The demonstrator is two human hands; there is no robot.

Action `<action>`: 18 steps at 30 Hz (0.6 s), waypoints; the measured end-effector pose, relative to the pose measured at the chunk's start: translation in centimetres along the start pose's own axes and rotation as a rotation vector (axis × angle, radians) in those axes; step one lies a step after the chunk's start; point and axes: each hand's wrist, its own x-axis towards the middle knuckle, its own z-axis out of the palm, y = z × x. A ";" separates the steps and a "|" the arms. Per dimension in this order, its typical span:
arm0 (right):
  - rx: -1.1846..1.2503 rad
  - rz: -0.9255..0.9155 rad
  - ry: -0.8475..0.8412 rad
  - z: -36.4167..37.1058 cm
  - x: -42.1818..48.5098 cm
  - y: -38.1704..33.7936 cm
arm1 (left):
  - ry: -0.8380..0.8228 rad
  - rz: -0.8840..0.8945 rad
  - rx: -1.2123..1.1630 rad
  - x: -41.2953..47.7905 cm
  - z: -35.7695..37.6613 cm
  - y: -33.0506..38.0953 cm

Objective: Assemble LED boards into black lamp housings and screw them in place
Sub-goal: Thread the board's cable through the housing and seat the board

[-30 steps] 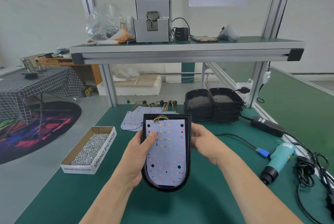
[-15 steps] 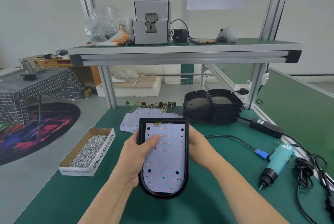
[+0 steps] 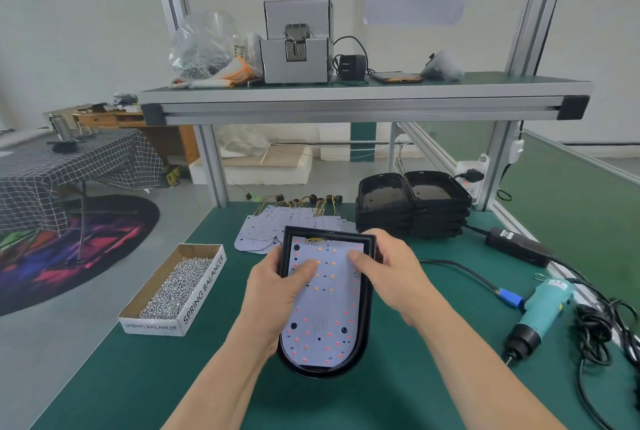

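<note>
green matting is seen across the workbench, with an aluminium-framed upper shelf carrying a grey screw feeder and a clear bag of screws. at the middle of the bench a black lamp housing is held lengthwise, rounded end toward the person, and a white led board is seated inside it, with yellow wires at its far edge. the housing's left rim is gripped by the left hand, fingers curled beneath and thumb pressed on the board. the right rim is gripped by the right hand in the same way, its thumb laid on the board's upper right area. whether the housing's near end touches the mat cannot be told. a cardboard box of screws is placed to the left, well apart. loose led boards are spread just behind the housing, and two stacks of empty housings are set at the far right. a teal electric screwdriver is laid on the right, near a black power adapter.
</note>
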 end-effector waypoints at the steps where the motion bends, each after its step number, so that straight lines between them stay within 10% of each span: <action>1: -0.017 -0.007 0.004 0.1 0.1 0.2 | 0.009 0.001 -0.002 0.1 0.1 -0.1; 9: -0.060 -0.014 -0.082 0.3 -0.2 -0.5 | 0.010 -0.034 -0.060 0.7 -0.9 -0.6; 14: 0.428 0.131 -0.139 0.1 -0.5 -0.2 | -0.025 -0.178 -0.250 0.0 -2.8 -1.2; 18: 0.263 0.110 -0.418 1.5 -1.3 0.9 | -0.110 -0.236 -0.336 -0.4 -3.7 -2.1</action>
